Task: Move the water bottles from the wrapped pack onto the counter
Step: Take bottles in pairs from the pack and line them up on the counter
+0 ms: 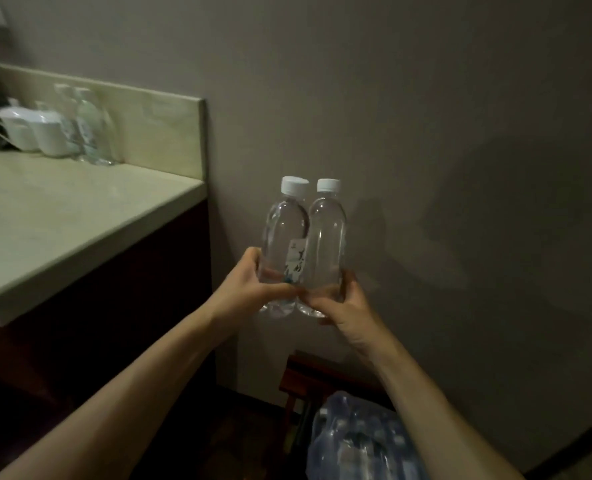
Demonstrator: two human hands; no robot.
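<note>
Two clear water bottles with white caps are held upright side by side in the air, in front of the grey wall. My left hand [249, 287] grips the lower part of the left bottle [282, 233], which carries a label. My right hand [343, 303] grips the base of the right bottle [327, 233]. The wrapped pack [364, 441] of bottles sits low at the bottom of the view, under my right forearm. The pale counter [62, 216] lies to the left of the bottles, and two bottles [83, 126] stand at its back.
White cups [31, 129] stand at the back of the counter beside the two bottles, against a pale backsplash [156, 129]. A dark wooden stool [308, 375] stands by the wall under the pack. The cabinet below the counter is dark.
</note>
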